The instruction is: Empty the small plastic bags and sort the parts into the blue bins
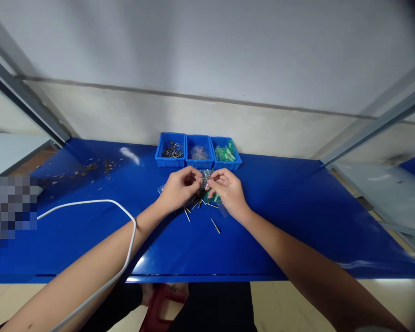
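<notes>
My left hand (180, 188) and my right hand (228, 190) meet near the middle of the blue table, thumbs and forefingers pinched on a small clear plastic bag (206, 174) between them. A thin metal piece seems to lie at the fingertips, too small to make out well. Below the hands is a pile of thin metal pins (199, 199) with green pieces and clear bags, partly hidden by the fingers. One loose pin (216, 226) lies nearer the front edge, and another (187, 214) sits just under my left hand.
Behind the hands stand three joined blue bins: metal pins (173, 151), clear bags (198, 153) and green packets (225, 153). Brown debris (90, 168) is scattered at the back left. A white cable (105, 201) crosses my left forearm. Metal posts flank the table (297, 221).
</notes>
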Available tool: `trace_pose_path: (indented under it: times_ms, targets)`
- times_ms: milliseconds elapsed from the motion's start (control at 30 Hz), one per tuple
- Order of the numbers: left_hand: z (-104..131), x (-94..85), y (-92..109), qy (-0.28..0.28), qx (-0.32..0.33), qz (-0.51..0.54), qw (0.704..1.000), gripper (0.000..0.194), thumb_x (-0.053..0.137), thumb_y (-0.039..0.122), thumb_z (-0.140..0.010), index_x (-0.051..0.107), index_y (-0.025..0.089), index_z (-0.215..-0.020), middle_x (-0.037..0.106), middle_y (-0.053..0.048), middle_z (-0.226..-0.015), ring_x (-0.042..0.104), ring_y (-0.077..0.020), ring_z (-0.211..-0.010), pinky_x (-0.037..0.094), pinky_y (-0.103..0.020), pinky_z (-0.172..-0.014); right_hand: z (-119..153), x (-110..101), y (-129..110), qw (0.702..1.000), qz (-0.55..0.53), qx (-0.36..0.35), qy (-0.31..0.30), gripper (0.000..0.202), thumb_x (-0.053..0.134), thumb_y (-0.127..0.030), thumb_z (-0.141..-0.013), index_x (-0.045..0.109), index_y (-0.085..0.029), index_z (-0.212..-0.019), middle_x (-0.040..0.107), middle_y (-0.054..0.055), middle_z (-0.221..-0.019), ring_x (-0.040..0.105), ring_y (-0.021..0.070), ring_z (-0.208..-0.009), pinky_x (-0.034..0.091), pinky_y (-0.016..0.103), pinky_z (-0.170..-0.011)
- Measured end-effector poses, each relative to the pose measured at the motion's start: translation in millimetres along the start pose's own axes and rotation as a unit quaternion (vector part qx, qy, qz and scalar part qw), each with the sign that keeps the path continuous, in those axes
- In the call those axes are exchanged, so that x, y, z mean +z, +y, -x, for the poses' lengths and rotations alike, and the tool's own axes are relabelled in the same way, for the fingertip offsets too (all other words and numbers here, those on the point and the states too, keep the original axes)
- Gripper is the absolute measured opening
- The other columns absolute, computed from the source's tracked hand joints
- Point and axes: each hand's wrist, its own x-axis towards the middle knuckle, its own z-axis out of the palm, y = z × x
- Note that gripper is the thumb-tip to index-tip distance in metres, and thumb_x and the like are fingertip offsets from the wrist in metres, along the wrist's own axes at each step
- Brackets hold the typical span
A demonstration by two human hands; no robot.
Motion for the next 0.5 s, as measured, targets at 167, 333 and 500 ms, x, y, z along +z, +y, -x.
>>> trace_pose_path:
  times_ms: [167, 333, 500]
  targets:
    - [-1.5, 0.8, -7.4, 0.008, 0.006, 0.009, 1.0, 0.023, 0.087, 0.035, -0.091, 0.073, 0.021, -0.104, 0.081, -0.004, -0.092, 0.072, -0.016, -0.074, 0.06, -0.028, -0.068, 0.4, 1.8, 2.6, 1.0, 0.004, -0.003, 0.0, 0.035, 0.099, -0.038, -0.075, 0.069, -0.026, -0.087, 0.072, -0.004, -0.075, 0.074, 0.0187, -0.065, 0.061, 0.027, -0.049]
    - [-1.1, 1.3, -7.0, 0.008, -0.001, 0.01, 1.0, 0.02, 0.085, 0.034, -0.093, 0.073, 0.021, -0.103, 0.079, -0.003, -0.09, 0.072, -0.0153, -0.072, 0.06, -0.028, -0.066, 1.0, -0.1, 2.2, 1.0, 0.028, -0.008, -0.009, 0.032, 0.097, -0.04, -0.079, 0.069, -0.026, -0.087, 0.073, -0.003, -0.076, 0.07, 0.0166, -0.059, 0.059, 0.028, -0.05]
    - [-0.1, 0.5, -2.8, -0.006, -0.037, 0.032, 0.999, 0.018, 0.084, 0.032, -0.095, 0.074, 0.022, -0.105, 0.078, -0.001, -0.08, 0.074, -0.0173, -0.065, 0.059, -0.03, -0.062, 1.8, -2.9, 0.9, 0.999, 0.048, -0.005, -0.012, 0.024, 0.09, -0.039, -0.084, 0.07, -0.026, -0.088, 0.076, -0.003, -0.071, 0.069, 0.0162, -0.052, 0.056, 0.029, -0.054]
